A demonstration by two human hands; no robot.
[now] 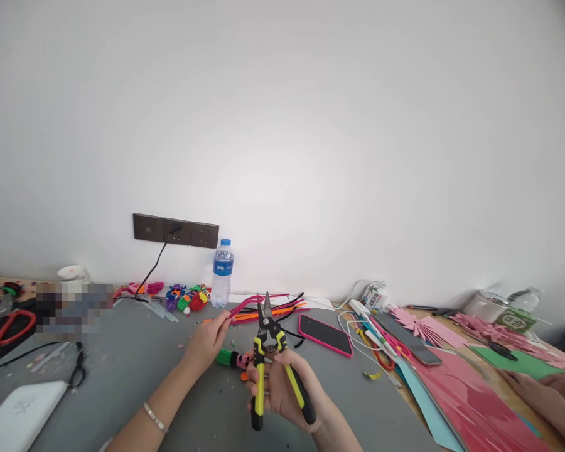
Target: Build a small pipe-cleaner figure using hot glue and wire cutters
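My left hand (213, 334) pinches pink pipe cleaners (243, 304), bent over at their far end near the cutter's blades. In my right hand (287, 380) are wire-stripping pliers (266, 322) with black and yellow handles, spread apart, the jaws pointing up and slightly parted. I cannot tell whether the blades touch the pink strands. Behind both hands lie loose orange pipe cleaners (288, 309) along with black and pink ones. A small green, black and pink pipe-cleaner piece (226, 358) rests on the grey mat, partly hidden by my right fingers.
A water bottle (222, 276) stands by the wall, beside colourful pipe-cleaner figures (198, 298). To the right lie a pink-edged phone (326, 334), cables and red paper (480, 389). Another person's hands (539, 392) are at far right. A white power bank (26, 414) sits at left.
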